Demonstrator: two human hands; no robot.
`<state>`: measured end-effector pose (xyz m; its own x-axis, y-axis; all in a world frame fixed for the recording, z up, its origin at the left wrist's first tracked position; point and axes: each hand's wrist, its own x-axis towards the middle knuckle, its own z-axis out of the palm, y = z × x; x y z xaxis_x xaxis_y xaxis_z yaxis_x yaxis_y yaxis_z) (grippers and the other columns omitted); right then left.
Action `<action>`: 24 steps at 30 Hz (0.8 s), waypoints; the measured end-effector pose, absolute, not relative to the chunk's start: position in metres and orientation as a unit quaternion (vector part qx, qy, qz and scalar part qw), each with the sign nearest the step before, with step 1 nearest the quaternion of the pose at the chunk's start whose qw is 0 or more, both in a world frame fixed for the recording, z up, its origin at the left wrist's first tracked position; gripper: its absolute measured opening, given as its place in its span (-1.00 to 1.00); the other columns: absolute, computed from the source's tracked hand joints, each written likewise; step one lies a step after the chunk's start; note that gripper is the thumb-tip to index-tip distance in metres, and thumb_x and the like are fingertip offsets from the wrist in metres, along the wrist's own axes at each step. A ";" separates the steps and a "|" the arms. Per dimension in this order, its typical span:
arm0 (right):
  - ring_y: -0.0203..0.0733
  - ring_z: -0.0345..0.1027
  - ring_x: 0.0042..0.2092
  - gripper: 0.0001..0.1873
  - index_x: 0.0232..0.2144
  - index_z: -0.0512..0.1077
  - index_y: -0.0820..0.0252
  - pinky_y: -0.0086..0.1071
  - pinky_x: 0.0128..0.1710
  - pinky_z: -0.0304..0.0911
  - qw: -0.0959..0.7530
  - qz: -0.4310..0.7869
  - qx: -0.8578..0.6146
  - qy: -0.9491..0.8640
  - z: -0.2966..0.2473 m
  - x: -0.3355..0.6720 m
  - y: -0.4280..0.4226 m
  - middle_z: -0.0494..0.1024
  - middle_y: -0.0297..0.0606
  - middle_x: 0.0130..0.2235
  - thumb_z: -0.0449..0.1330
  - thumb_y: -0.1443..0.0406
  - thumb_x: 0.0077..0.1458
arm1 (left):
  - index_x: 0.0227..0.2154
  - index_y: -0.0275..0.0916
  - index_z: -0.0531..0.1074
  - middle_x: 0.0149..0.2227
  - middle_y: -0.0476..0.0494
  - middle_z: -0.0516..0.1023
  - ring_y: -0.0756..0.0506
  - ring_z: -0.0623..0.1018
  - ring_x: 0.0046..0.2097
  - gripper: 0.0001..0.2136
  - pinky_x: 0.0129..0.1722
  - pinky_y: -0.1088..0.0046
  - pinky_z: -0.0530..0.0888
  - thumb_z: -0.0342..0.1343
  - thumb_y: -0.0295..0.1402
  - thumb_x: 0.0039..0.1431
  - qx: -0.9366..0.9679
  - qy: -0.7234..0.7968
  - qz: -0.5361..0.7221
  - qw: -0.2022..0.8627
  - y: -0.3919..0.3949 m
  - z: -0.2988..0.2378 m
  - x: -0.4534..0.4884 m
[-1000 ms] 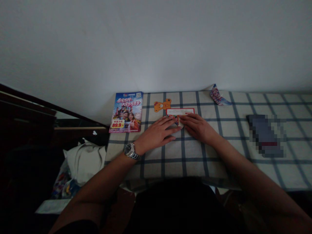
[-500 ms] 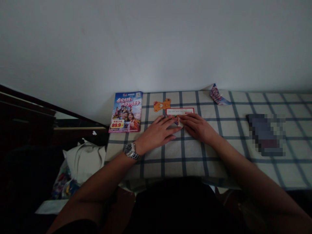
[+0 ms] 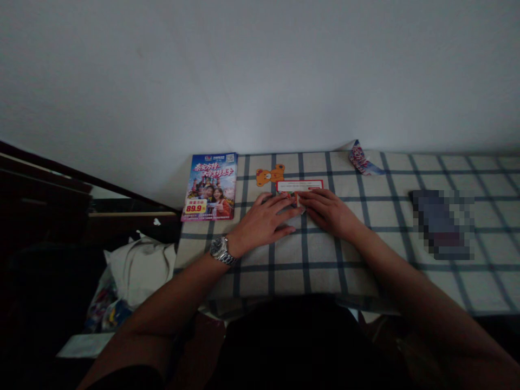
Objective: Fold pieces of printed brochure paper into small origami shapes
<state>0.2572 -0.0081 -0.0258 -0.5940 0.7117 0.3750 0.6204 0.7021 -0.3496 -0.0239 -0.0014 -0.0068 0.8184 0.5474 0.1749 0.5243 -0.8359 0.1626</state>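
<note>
My left hand [image 3: 264,221], with a metal watch [image 3: 220,250] on its wrist, lies flat and open on the checked cloth [image 3: 309,260], fingertips on a small folded paper [image 3: 299,201]. My right hand [image 3: 327,212] meets it from the right, fingers closed on the paper's white edge. Most of the paper is hidden under both hands. Just beyond the fingertips lies a white card with a red border [image 3: 299,185].
A colourful flyer [image 3: 210,186] lies at the cloth's left edge, with an orange bear cut-out [image 3: 270,175] beside it. A crumpled printed scrap [image 3: 361,160] sits by the wall. A dark blurred object [image 3: 442,223] lies to the right. Bags [image 3: 136,268] sit on the floor, left.
Both hands have stayed on the folded paper. The left hand has slid slightly forward and right; the white flap between the fingertips looks smaller.
</note>
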 end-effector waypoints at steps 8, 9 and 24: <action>0.09 0.42 0.32 -0.55 0.31 0.43 0.10 0.16 0.33 0.38 0.272 0.099 -0.384 -0.877 -0.028 0.259 -0.011 0.53 -0.04 0.30 0.13 0.32 0.44 | 0.35 0.01 0.37 0.41 -0.13 0.36 -0.30 0.30 0.41 -0.56 0.37 -0.04 0.24 0.01 -0.03 0.53 0.948 0.290 0.119 0.055 -0.001 -0.003 -0.019; 0.09 0.43 0.31 -0.55 0.31 0.42 0.11 0.14 0.32 0.40 0.278 0.100 -0.389 -0.873 -0.029 0.260 -0.012 0.53 -0.02 0.29 0.12 0.32 0.44 | 0.35 0.01 0.37 0.43 -0.11 0.34 -0.31 0.30 0.40 -0.56 0.36 -0.05 0.24 0.01 -0.03 0.53 0.947 0.292 0.120 0.055 -0.001 -0.003 -0.018; 0.13 0.43 0.28 -0.50 0.36 0.37 0.13 0.14 0.29 0.41 0.245 0.056 -0.402 -0.881 -0.026 0.258 -0.011 0.55 -0.01 0.26 0.13 0.28 0.44 | 0.50 -0.06 0.15 0.46 -0.13 0.31 -0.31 0.30 0.38 -0.44 0.36 -0.04 0.18 -0.06 -0.03 0.55 0.942 0.308 0.121 0.058 0.000 -0.011 -0.014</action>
